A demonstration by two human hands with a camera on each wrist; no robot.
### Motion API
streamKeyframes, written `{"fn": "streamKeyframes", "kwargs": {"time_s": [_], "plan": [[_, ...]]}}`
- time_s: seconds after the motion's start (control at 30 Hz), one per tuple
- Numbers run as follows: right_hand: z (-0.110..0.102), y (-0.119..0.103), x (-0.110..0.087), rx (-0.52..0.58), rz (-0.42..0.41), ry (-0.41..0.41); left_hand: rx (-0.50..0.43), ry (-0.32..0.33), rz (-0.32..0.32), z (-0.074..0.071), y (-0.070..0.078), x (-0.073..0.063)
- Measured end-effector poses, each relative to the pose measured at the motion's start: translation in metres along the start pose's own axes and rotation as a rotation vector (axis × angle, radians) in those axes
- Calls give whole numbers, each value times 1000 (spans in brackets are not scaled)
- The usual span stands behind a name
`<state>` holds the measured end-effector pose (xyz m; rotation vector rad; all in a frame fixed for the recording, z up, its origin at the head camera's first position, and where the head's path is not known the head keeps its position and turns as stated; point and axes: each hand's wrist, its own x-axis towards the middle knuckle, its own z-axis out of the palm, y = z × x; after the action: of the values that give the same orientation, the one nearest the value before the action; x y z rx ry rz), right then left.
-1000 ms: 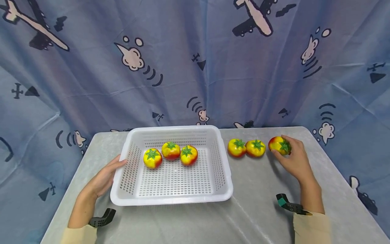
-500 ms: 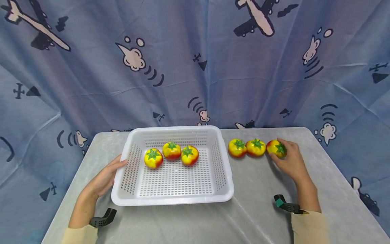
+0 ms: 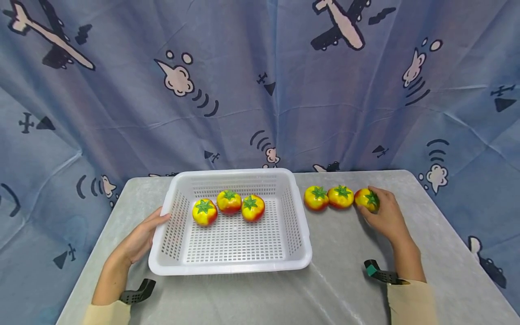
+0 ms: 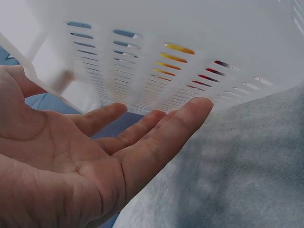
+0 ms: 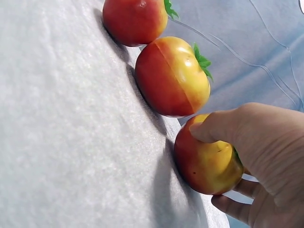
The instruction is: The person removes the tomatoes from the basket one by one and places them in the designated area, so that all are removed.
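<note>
My left hand [image 3: 140, 237] holds the left rim of a white plastic basket [image 3: 231, 267], thumb over the edge; in the left wrist view its fingers [image 4: 156, 142] reach under the slotted wall. Three red-and-yellow toy tomatoes [image 3: 205, 212] with green leaf tops sit inside, toward the back. Right of the basket, two more toy tomatoes [image 3: 316, 198] stand side by side on the table. My right hand [image 3: 386, 216] grips another toy tomato [image 5: 204, 156] at the right end of that row, its thumb on the near side and other fingers round the far side.
A grey table [image 3: 341, 289] lies beneath everything, its back edge against a blue curtain [image 3: 243, 90] printed with planes. Black wrist-worn devices [image 3: 138, 291] sit on both forearms. The basket fills the table's left and middle.
My right hand has moved left with its toy tomato, bringing it up close beside the other two. The left hand and the basket stay in place.
</note>
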<state>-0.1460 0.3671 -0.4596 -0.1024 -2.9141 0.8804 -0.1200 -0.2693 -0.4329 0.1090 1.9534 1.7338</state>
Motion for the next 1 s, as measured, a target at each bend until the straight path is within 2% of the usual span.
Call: {"fn": "streamKeyframes", "kwargs": {"time_s": [1.0], "plan": [[-6, 0, 1, -18, 9, 6, -12, -8, 10, 0, -2, 0]]}}
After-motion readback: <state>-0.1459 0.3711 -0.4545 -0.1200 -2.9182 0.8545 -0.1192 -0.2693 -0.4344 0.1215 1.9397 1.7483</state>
